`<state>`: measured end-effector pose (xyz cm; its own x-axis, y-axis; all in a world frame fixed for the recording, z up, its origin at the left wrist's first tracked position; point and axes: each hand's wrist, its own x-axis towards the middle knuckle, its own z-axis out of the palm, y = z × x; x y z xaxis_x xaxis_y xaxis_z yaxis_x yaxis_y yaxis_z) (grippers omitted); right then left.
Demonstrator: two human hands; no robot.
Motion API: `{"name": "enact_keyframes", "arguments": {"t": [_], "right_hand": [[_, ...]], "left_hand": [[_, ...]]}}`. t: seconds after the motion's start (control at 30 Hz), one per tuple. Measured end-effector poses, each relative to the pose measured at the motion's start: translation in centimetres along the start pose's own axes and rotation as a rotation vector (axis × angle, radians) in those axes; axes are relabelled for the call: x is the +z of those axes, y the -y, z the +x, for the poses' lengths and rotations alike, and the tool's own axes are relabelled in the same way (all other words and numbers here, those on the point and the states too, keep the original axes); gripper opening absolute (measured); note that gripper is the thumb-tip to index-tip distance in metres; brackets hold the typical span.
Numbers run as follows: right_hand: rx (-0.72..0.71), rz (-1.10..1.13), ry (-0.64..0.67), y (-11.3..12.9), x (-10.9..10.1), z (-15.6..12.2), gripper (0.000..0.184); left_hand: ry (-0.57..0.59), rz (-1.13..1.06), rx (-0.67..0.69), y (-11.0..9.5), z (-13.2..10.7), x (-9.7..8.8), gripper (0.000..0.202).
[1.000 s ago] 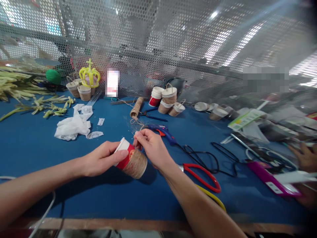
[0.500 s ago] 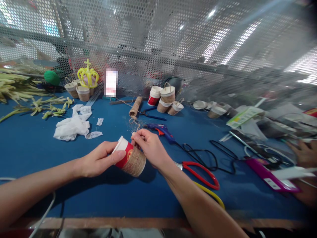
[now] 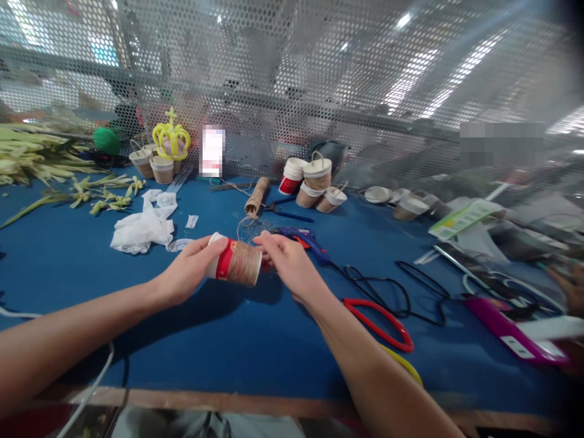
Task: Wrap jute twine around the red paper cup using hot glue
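Observation:
My left hand (image 3: 189, 271) grips the rim end of a red and white paper cup (image 3: 236, 263) that lies on its side above the blue table (image 3: 255, 340). Most of the cup is wrapped in brown twine. My right hand (image 3: 288, 261) is closed at the cup's bottom end, its fingers pinching the twine strand against it. The strand runs back to a twine spool (image 3: 255, 196) lying further away on the table. A blue glue gun (image 3: 303, 238) rests just behind my right hand.
Red-handled scissors (image 3: 378, 322) and black cables (image 3: 401, 286) lie to the right. Crumpled white cloth (image 3: 143, 225), green stalks (image 3: 91, 191), finished twine-wrapped cups (image 3: 314, 182) and a yellow crown (image 3: 171, 140) sit along the perforated metal screen. Another person's hand (image 3: 568, 286) shows at the right edge.
The cup has been turned to lie more level and lifted slightly away from me. My right hand moved from the cup's top side to its bottom end.

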<state>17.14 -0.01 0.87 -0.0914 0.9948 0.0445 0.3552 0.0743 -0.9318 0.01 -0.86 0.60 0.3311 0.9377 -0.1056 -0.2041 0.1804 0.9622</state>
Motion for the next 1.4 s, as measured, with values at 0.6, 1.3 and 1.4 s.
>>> {"name": "enact_keyframes", "arguments": {"t": [0.6,1.3,1.4], "right_hand": [[-0.030,0.145,0.114,1.3,0.3,-1.0,0.034],[-0.185,0.032,0.137,0.7,0.5,-1.2,0.041],[-0.398,-0.174,0.049,0.8,0.7,-1.5,0.042]], "left_hand": [[0.099,-0.086,0.018,-0.3,0.6,-0.7,0.030],[0.204,-0.034,0.091,-0.1,1.0,-1.7,0.030],[0.163,-0.152,0.044,-0.8,1.2,-1.6,0.022]]}}
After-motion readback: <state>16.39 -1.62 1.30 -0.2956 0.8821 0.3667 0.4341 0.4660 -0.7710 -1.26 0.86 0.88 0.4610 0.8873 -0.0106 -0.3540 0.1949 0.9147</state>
